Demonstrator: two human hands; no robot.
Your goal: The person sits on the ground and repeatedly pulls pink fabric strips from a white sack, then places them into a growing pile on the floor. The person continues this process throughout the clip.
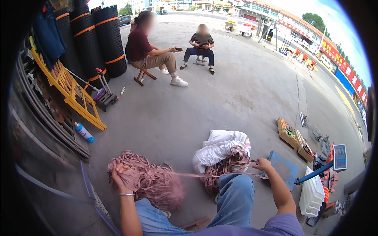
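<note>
Beside a white woven sack (219,148), the left hand (120,175) grips a bundle of pink plastic strapping (157,183); the right hand (262,164) pinches its taut strand.

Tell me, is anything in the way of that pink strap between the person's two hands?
Nothing visible blocks it. The pink strap runs free from the left hand, at the pink bundle, to the right hand, passing in front of the white sack and above the raised knee.

head-worn fisheye, looking down, forward, close

streetside shopfront: mesh rolls (103,37), platform scale (285,169)
</note>
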